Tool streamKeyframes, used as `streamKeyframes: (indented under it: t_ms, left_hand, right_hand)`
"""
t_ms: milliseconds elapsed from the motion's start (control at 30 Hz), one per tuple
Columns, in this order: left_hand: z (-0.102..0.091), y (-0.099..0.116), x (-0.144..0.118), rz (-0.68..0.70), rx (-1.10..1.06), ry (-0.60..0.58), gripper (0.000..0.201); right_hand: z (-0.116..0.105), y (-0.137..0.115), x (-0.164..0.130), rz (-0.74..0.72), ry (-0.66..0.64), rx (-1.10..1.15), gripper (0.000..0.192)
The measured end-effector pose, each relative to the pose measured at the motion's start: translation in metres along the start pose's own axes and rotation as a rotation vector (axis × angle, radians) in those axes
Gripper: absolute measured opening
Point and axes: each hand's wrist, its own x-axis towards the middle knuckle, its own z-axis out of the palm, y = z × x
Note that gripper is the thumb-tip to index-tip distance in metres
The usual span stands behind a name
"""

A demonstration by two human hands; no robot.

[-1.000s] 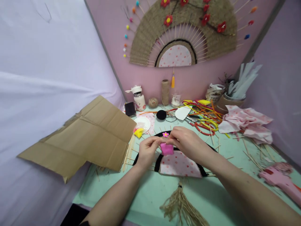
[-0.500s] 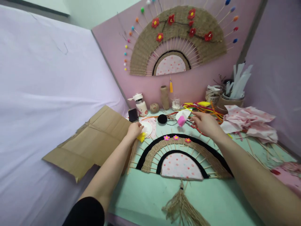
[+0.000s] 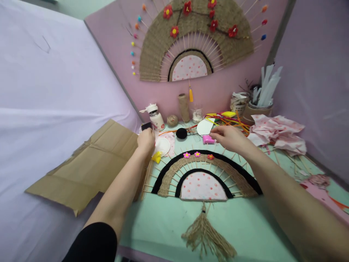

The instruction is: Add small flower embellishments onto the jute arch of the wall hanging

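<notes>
A half-round jute fan (image 3: 174, 171) with black bands and a dotted pink centre lies flat on the green table (image 3: 163, 225). Three small flowers (image 3: 197, 154) sit on its top black band. My right hand (image 3: 230, 138) reaches past the fan's top edge and pinches a pink felt piece (image 3: 207, 139) low over the table. My left hand (image 3: 145, 140) is at the left rim of a white paper plate (image 3: 163, 145), next to a black box (image 3: 146, 126); its fingers are curled and hidden. A yellow scrap (image 3: 157, 157) lies just below it.
Cardboard sheet (image 3: 92, 163) hangs off the table's left side. Bottle (image 3: 156, 116), twine spools (image 3: 183, 107), black pompom (image 3: 181, 133), white paper (image 3: 204, 126) and pipe cleaners (image 3: 234, 122) line the back. Dotted cloth (image 3: 275, 133) and a pink glue gun (image 3: 319, 182) are on the right. Jute tassel (image 3: 207, 236) lies near the front.
Both hands left the fan's centre and reached to the back. My right hand carried the pink piece there and lowered it; my left moved off the yellow scrap toward the black box.
</notes>
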Motion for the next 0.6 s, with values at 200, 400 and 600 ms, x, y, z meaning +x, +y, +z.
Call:
streamKeyframes:
  t_ms: [200, 400, 600]
  left_hand:
    - [-0.016, 0.017, -0.093, 0.401, -0.622, 0.141, 0.024]
    - [0.035, 0.038, -0.157, 0.39, -0.993, -0.127, 0.022]
    - [0.051, 0.028, -0.155, 0.484, -0.947, -0.104, 0.025]
  right_hand:
    - [-0.014, -0.038, -0.031, -0.205, -0.009, 0.164, 0.03]
    - [-0.001, -0.066, -0.056, -0.405, -0.397, 0.139, 0.03]
    - [0.019, -0.062, -0.05, -0.443, -0.527, 0.09, 0.027]
